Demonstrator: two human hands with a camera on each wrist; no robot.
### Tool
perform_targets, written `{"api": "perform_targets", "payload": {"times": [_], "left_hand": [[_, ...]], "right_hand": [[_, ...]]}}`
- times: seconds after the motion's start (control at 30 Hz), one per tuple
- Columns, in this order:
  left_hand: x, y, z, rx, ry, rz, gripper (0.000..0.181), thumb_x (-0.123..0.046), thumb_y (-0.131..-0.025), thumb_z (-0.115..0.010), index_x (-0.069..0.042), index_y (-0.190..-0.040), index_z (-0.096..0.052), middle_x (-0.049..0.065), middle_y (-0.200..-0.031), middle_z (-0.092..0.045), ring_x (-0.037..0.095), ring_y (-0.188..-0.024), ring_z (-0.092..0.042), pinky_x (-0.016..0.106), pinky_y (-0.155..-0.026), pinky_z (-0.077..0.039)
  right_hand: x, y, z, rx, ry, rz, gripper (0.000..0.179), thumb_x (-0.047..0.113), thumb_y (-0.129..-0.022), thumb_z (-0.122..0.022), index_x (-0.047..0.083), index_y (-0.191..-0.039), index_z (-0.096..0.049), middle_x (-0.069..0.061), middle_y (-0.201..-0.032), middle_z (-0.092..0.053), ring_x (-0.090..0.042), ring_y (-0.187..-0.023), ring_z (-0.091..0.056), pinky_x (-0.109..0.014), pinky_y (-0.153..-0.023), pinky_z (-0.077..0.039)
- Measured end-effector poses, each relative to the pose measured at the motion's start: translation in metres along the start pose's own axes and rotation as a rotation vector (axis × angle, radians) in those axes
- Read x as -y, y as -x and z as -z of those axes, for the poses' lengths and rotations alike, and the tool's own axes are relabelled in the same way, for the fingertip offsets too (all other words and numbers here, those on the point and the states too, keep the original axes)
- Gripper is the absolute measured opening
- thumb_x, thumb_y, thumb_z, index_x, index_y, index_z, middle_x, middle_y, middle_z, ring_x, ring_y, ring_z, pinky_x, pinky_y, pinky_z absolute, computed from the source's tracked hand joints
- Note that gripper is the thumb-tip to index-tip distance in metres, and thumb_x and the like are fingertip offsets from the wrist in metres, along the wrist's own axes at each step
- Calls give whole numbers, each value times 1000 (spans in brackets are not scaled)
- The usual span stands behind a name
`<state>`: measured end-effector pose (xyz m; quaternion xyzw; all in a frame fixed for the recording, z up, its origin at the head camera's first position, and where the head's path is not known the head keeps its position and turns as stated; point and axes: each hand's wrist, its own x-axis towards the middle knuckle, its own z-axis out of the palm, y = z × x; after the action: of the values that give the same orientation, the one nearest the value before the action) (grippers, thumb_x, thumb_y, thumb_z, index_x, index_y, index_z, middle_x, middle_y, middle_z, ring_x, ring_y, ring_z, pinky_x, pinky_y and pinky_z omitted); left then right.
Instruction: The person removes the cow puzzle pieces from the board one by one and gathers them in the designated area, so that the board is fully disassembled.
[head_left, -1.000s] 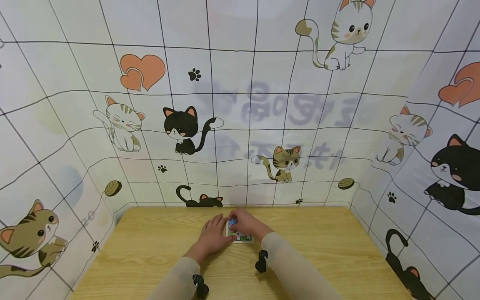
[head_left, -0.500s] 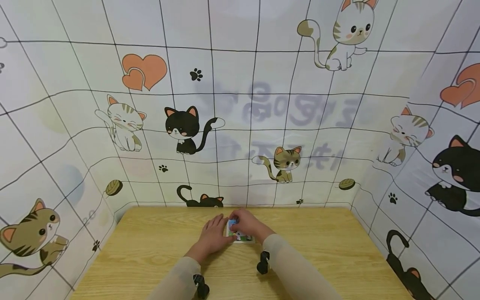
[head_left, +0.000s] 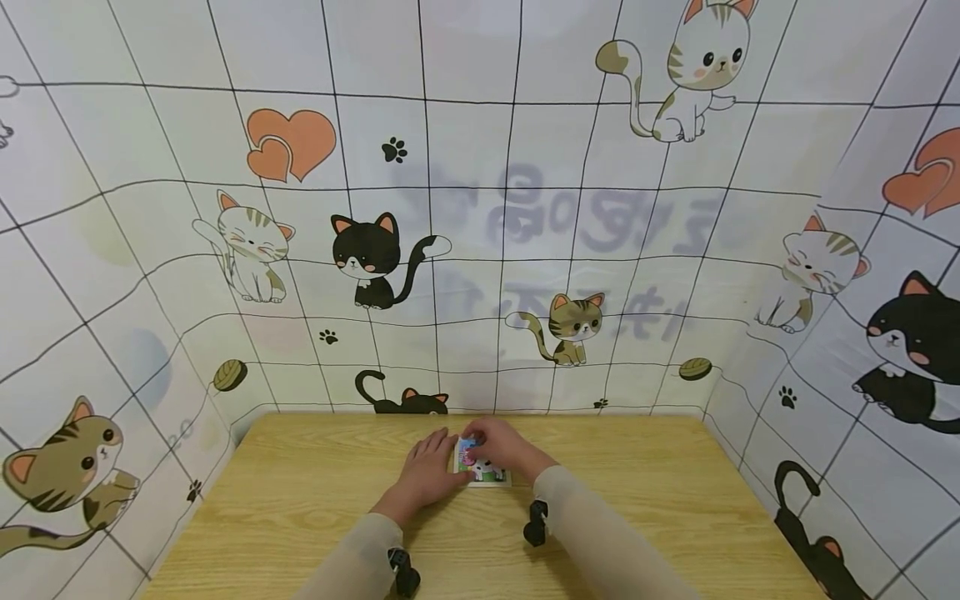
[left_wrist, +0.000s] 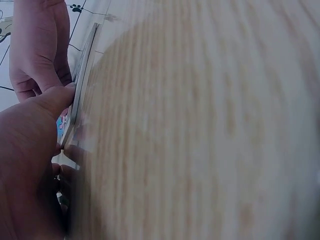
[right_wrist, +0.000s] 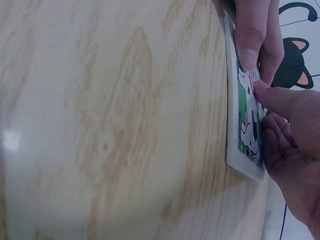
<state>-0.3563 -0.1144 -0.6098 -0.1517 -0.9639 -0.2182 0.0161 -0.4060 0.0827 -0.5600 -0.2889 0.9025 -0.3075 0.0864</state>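
Observation:
A small flat board point(head_left: 491, 477) lies on the table near its back edge, printed with a colourful picture in a pale frame. The right wrist view shows white animal shapes on green in the picture point(right_wrist: 248, 127). My left hand point(head_left: 429, 468) rests at the board's left side, fingers extended, its thumb on the near part of the frame. Over the upper part of the picture is my right hand point(head_left: 501, 446), fingers curled and thumb tip point(right_wrist: 262, 91) touching the printed surface. Whether these fingertips pinch a piece I cannot tell; the hand hides that part.
The wooden table point(head_left: 622, 500) extends to both sides of the board and toward me. Behind it hangs a white cloth point(head_left: 480, 250) with a grid and cartoon cats, which also covers both sides. A small black device point(head_left: 536, 523) sits on each wrist.
My right hand has shifted slightly to the right, uncovering more of the picture's upper left, including a pink patch. The left hand and the board keep their places.

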Motion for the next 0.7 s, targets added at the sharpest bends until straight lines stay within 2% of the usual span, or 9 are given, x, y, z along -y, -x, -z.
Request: {"api": "perform_targets", "payload": {"times": [0.23,0.43,0.57,0.7], "left_hand": [[-11,6,13,9,18,-7,85,-61,-91,-65,-7,-153,-43,18,-162,-31,38,-150,-27,63,-118,-20],[-9,6,10,-1,13,-13,85,-61,-91,-65,-7,-153,-44,18,-161,-32,38,-149,-27,63,-117,-20],[-9,6,10,-2,18,-10,85,-61,-91,-66,-8,-153,-44,17,-161,-33,37,-149,-28,63,-117,-21],[-9,6,11,-3,7,-10,86,-63,-90,-65,-9,-153,-44,16,-162,-32,37,-149,-29,63,-117,-22]], "right_hand": [[-3,-4,1,12,61,-4,27,16,-92,-78,9,-117,-73,0,-104,-69,-10,-91,-60,-34,-83,-53],[-4,-5,0,18,178,43,28,20,-92,-77,7,-116,-74,-1,-104,-69,-10,-90,-62,-31,-82,-55],[-2,-4,-2,-2,301,74,30,23,-91,-77,8,-117,-73,0,-106,-67,-10,-91,-60,-30,-84,-54],[-1,-1,-4,-33,354,90,32,25,-89,-77,9,-117,-72,0,-108,-64,-11,-92,-59,-31,-84,-54]]}}
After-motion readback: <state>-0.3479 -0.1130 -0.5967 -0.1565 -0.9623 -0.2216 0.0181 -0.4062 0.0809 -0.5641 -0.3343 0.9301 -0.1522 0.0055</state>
